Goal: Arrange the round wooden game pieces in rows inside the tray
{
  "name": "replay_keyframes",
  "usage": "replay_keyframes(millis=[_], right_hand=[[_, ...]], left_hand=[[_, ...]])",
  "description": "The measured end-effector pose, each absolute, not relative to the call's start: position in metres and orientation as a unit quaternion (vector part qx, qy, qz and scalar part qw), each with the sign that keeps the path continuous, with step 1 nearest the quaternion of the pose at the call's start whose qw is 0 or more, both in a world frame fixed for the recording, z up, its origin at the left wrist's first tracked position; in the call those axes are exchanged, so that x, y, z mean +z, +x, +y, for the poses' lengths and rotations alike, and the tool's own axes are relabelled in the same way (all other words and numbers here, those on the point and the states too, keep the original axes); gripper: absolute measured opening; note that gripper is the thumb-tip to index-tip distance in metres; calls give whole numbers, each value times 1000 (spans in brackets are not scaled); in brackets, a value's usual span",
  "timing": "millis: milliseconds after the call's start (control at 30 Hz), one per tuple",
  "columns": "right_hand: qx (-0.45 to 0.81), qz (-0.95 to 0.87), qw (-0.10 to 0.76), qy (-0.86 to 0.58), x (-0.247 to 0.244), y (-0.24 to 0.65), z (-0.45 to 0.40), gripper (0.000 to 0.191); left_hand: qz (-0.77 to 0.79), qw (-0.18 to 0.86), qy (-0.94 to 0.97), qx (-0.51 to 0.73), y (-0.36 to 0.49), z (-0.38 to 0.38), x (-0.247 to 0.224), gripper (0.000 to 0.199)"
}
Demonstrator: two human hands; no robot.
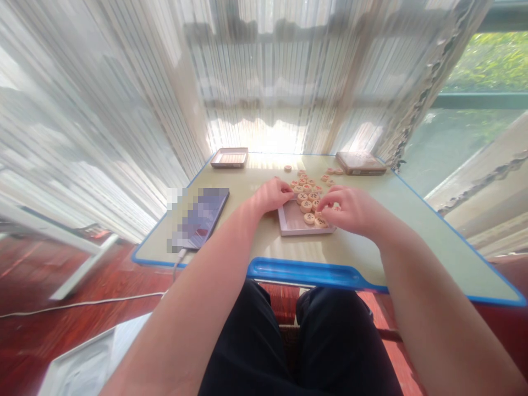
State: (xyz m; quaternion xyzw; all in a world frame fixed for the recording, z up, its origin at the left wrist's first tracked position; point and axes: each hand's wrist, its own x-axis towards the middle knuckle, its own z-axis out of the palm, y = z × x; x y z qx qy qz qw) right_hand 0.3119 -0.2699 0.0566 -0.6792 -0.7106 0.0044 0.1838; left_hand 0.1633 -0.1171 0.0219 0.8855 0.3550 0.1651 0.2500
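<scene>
On the table stands a shallow open box (293, 220) with pale walls. Round wooden Chinese chess pieces (306, 207) with dark characters lie inside, mostly in its right half. My left hand (272, 196) is at the box's far left corner, its fingers curled and closed on the rim. Over the right side hovers my right hand (350, 210), fingers bent and pinched at a piece among the others; the fingers partly hide it. Beyond the box, more Chinese chess pieces (307, 187), several with red characters, are heaped loosely.
A tablet (206, 217) with a white cable lies at the left. Another shallow open box (229, 158) sits at the back left, and a flat closed box (361, 163) at the back right. The table has a blue edge with a moulded groove (305, 270) in front.
</scene>
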Motion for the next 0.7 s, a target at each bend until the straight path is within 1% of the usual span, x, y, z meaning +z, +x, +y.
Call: replay_keyframes(millis=[167, 533, 600, 700], right_hand=[[52, -735, 167, -656, 61, 317, -275, 19], [69, -747, 137, -647, 61, 322, -276, 16], [72, -746, 139, -647, 62, 321, -276, 16], [59, -742, 167, -647, 61, 318, -274, 19]], left_hand=[[357, 253, 884, 168, 164, -117, 21, 23], [352, 256, 885, 166, 163, -120, 25, 24], [353, 252, 885, 166, 162, -120, 25, 24], [351, 249, 888, 164, 162, -120, 26, 24]])
